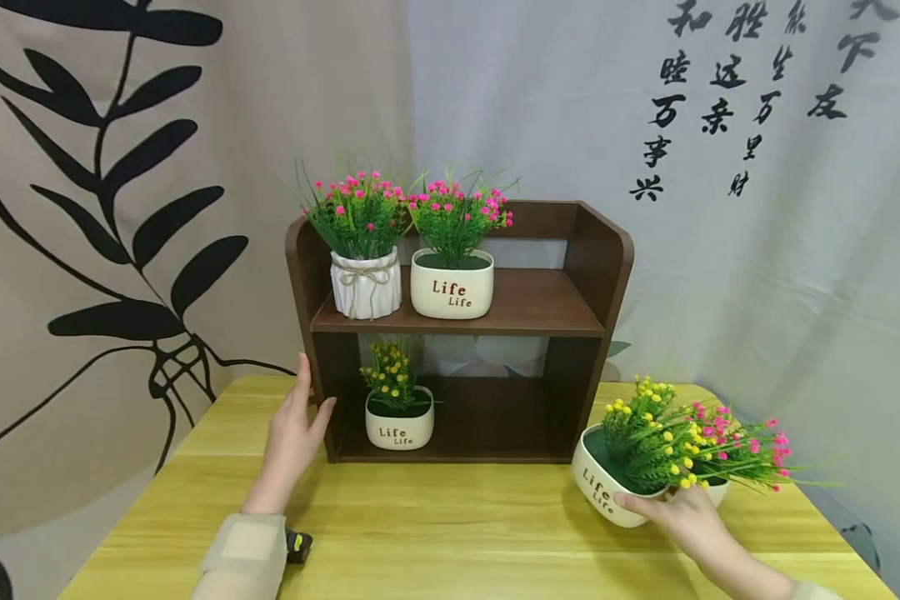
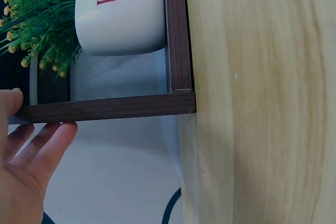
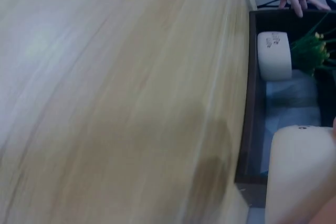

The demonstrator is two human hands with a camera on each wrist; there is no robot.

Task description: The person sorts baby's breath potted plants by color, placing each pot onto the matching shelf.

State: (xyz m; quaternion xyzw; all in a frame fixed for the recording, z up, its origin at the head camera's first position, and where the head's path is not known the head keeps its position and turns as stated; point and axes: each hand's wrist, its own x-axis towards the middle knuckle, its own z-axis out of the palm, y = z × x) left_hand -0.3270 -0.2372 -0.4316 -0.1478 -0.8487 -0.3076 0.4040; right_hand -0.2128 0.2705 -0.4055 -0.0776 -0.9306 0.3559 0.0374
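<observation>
left hand (image 1: 291, 442) at eight o'clock grips brown shelf (image 1: 536, 300), right hand (image 1: 688, 518) at four o'clock clamps tilted yellow-flowered pot (image 1: 603, 485)

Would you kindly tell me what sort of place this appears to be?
Probably an indoor, staged tabletop set-up: a wooden table bears a brown shelf with potted flowers, all before a printed cloth backdrop.

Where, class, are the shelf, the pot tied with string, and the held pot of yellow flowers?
Shelf (image 1: 540, 298): head view, bare upper board.
Pot tied with string (image 1: 351, 293): head view, white front.
Held pot of yellow flowers (image 1: 604, 485): head view, cream front.
</observation>
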